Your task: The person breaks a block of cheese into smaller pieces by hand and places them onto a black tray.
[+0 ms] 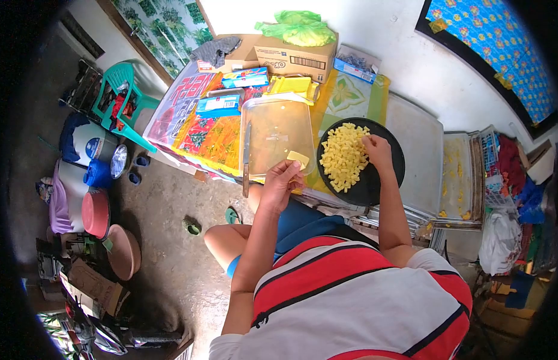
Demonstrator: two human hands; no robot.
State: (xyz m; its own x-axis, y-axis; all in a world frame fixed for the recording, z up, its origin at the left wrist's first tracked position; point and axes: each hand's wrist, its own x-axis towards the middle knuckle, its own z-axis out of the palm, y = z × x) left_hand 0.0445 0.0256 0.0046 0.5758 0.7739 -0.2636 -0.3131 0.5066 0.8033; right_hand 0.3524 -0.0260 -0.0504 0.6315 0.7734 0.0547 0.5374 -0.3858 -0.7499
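Pinched between the thumb and fingers of my left hand [282, 182] is a small pale yellow slab [298, 158], which looks like cheese. It is over the near right corner of a translucent plastic tray [277, 129]. Along the tray's left side lies a knife [246, 157], its wooden handle sticking out over the table edge. My right hand [379, 151] reaches to the right side of a heap of small yellow cubes [343, 157] on a round black pan [391, 174]. Its fingers are drawn together at the heap; whether a cube is between them is hidden.
Blue boxes [219, 105], a yellow ridged plastic item [292, 87] and a cardboard box [297, 57] topped by a green bag [300, 29] stand behind the tray. Flat metal trays [414, 144] are stacked at right. A green chair [124, 102] stands left of the table.
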